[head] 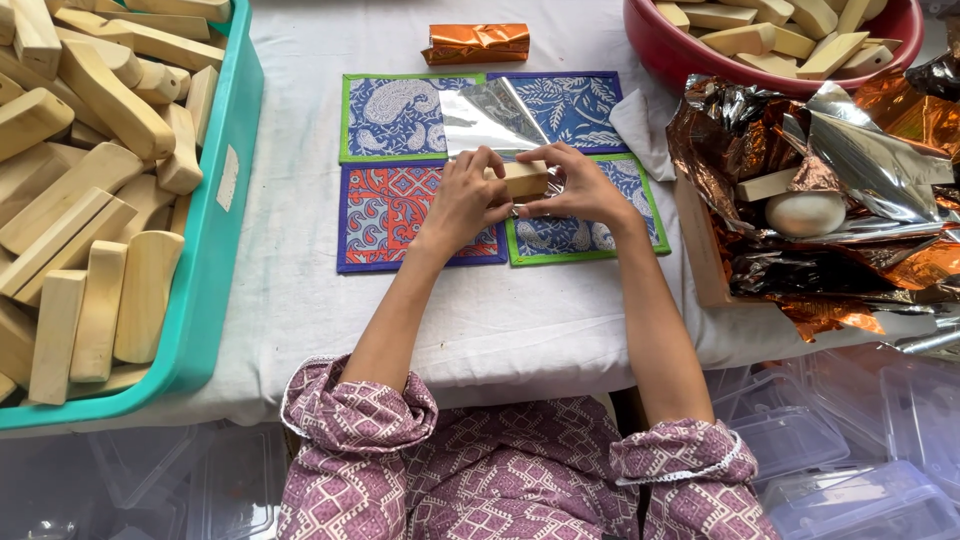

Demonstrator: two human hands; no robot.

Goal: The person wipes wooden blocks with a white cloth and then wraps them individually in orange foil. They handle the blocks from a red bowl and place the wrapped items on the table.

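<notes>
White-clothed counter (300, 300), four patterned mats (395, 115), head view.
Pale wooden block (524, 179), long axis left to right, pinched at each end by left hand (462, 198) and right hand (578, 185) over silver foil sheet (487, 118), above the mats' centre.

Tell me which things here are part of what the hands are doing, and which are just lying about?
In use: left hand, right hand, wooden block, silver foil sheet.

Lying about: teal bin of wooden pieces, red bowl, orange wrapped block, crumpled foil pile, patterned mats.
</notes>
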